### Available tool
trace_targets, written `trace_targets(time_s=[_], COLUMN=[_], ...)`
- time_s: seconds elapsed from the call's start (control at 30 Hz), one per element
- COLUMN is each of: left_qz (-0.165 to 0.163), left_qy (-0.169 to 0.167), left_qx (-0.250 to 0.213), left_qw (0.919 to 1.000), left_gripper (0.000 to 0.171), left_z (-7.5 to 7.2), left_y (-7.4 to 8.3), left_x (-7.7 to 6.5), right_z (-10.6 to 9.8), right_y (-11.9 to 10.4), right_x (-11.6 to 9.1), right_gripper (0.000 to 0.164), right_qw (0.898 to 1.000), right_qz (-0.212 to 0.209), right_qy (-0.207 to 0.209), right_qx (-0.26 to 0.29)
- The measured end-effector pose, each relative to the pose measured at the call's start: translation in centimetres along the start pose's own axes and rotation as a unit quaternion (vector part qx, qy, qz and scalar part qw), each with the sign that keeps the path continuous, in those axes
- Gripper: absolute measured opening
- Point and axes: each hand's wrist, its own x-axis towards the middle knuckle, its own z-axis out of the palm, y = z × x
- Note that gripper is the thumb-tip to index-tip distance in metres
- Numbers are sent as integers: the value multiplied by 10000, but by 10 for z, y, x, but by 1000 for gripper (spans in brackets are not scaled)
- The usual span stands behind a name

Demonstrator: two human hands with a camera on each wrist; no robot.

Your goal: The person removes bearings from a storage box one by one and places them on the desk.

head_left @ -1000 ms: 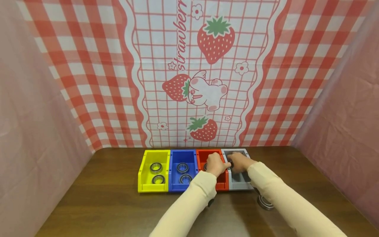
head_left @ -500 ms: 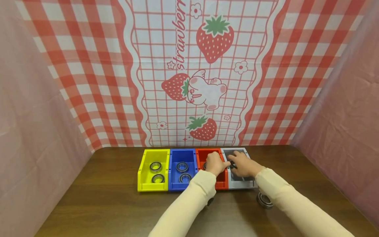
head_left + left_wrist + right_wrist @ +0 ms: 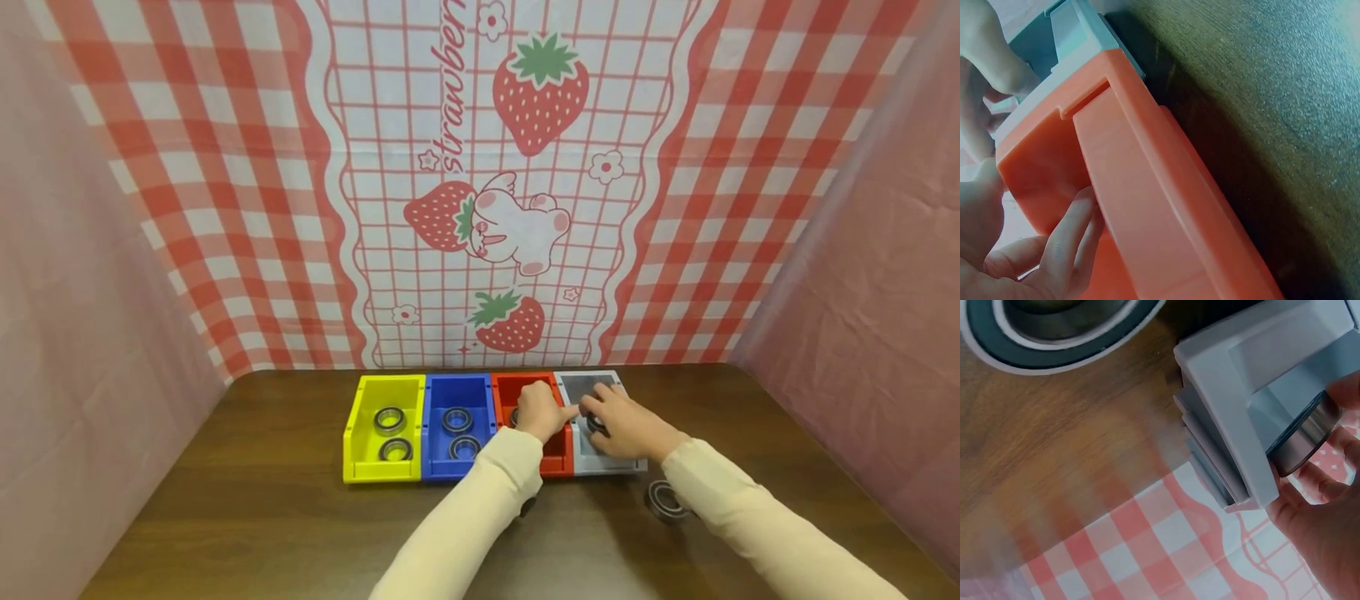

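Observation:
In the head view, my right hand (image 3: 628, 423) is over the grey bin (image 3: 628, 467), gripping a dark-rimmed ball bearing (image 3: 1310, 434) between thumb and fingers. The right wrist view shows that bearing tilted on edge inside the bin. My left hand (image 3: 542, 412) reaches into the red bin (image 3: 558, 463), its thumb lying over the wall shared with the grey bin, close to the right fingertips. Its fingers (image 3: 1063, 240) are inside the red bin near the front lip; whether they hold anything is unclear. Another bearing (image 3: 514, 417) in the red bin is mostly hidden by the left hand.
To the left, a yellow bin (image 3: 384, 472) and a blue bin (image 3: 450, 472) each contain two bearings. A larger bearing (image 3: 666, 501) lies on the brown table (image 3: 247, 500), in front of the grey bin and beside the right sleeve. A checked cloth (image 3: 255, 208) hangs behind.
My right hand has drawn slightly back and to the right in the grey bin, its fingers spreading more around the bearing, which shows more now. The left hand stays in the red bin.

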Motion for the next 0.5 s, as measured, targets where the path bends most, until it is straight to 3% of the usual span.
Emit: trace_targets(time_s=[0.5], left_qz=[22], left_qy=[49], left_qx=[48], left_qw=[10000], left_gripper=[49], left_z=[1], left_y=[-2], left_x=[-2], right_z=[-8], right_y=[-12], right_x=[-28], right_gripper=[26], right_qw=[9976], right_qz=[-541], right_qy=[408], right_qx=[-144])
